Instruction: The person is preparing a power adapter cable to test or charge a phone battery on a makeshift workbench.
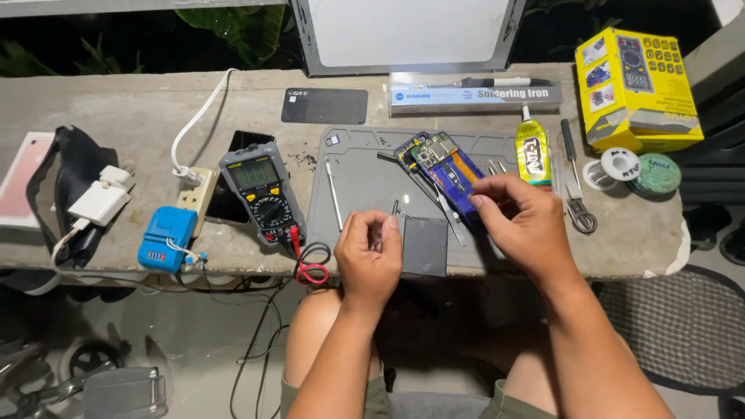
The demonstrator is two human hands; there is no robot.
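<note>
Grey repair mat, opened phone circuitry bared, blue battery, right hand touching

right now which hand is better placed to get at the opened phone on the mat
Right, probably. The right hand already rests at the opened phone, fingertips at its lower edge. The left hand sits further off, over the grey mat beside a dark flat panel.

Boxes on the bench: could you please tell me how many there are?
2: a yellow box at the far right corner of the bench, and a pink box at the left edge, partly cut off. Others may lie outside the view.
</note>
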